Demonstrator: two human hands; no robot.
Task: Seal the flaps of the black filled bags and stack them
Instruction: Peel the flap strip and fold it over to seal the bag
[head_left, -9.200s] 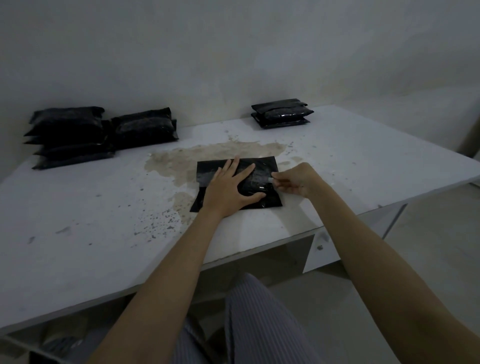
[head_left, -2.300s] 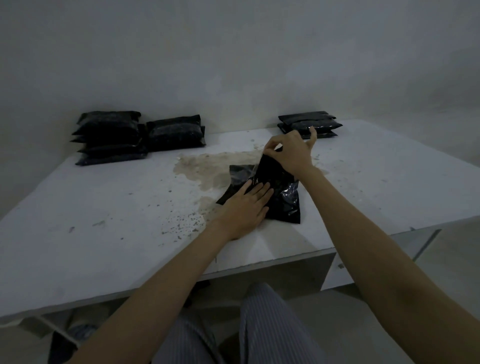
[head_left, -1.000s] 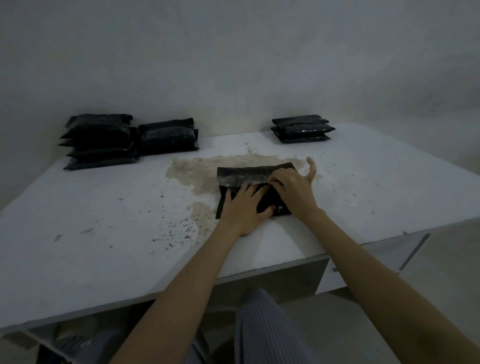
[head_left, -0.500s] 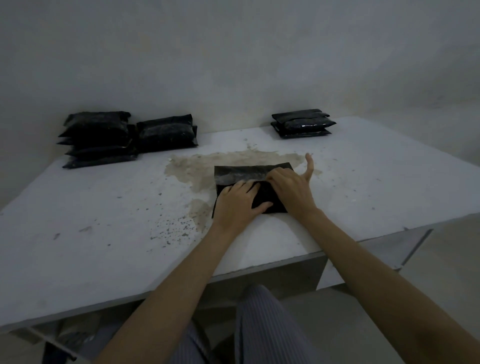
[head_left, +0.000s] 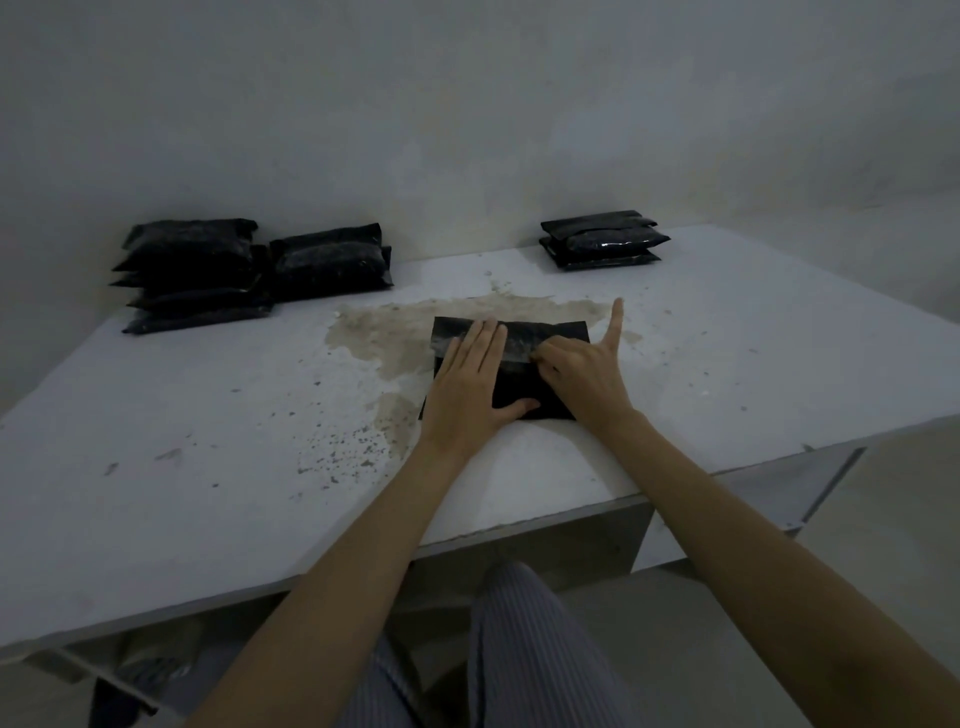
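Against the pale wall I see the white desk (head_left: 753, 364), its top stained brown near the middle and speckled with dark grit toward the near edge. At its far left sits the biggest heap of black filled bags, a tall stack (head_left: 189, 275) with a shorter stack (head_left: 332, 260) touching its right side. At the far right, well apart from those, lies a low stack of sealed bags (head_left: 602, 240).

Near the middle of the desk, partly over the brown stain, lies the black bag (head_left: 517, 387) I am working on, flat, with its flap (head_left: 550, 332) folded down across the upper part.

My left hand (head_left: 470, 387) lies flat on the left half of the bag, fingers straight and together, reaching up onto the flap, thumb spread to the right along the lower edge; it grips nothing, only presses. My right hand (head_left: 587, 374) rests on the right half, most fingers bent with their tips at the flap's edge beside my left fingers, the little finger sticking straight out over the desk. I cannot tell whether those bent fingers pinch the flap or merely press it.

Below the desk edge my striped trousers (head_left: 519, 649) show.
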